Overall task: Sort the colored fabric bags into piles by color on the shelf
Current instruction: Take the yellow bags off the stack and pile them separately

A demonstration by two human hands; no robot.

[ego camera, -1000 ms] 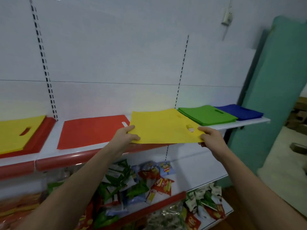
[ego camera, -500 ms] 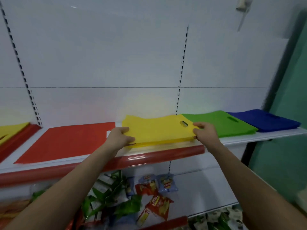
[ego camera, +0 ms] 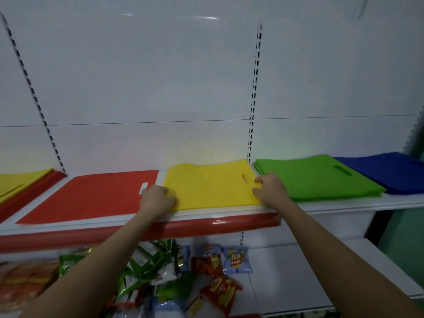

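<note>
Since the earlier frames the yellow bag (ego camera: 212, 187) has gone from being carried over the shelf edge to lying flat on the shelf (ego camera: 344, 205), and both hands have come down with it. Biggest in view is that shelf with its red front lip, carrying a row of flat colored piles: a red bag (ego camera: 91, 196) to the left, the yellow bag in the middle, a green pile (ego camera: 316, 177) just to its right and a blue pile (ego camera: 390, 171) beyond, its edge lapping the green; further left, another yellow bag (ego camera: 20, 182) lies on red ones, still unsorted by the look of it. Snack packets (ego camera: 215, 265) fill the lower shelf. The left hand (ego camera: 157, 199) sits at the yellow bag's near left corner with fingers curled on its edge, apparently pinching it; the right hand (ego camera: 271, 191) rests at the near right corner, fingers bent on the cloth, though whether it pinches or only presses I cannot tell. As for handling, the bag seems very light, thin and floppy, its far left corner curling up, so it would sag if held at one point. Taking it at two corners of one edge, or through the handle slot (ego camera: 244, 178), should keep it flat, and a light press would smooth it without dragging the neighbours
</note>
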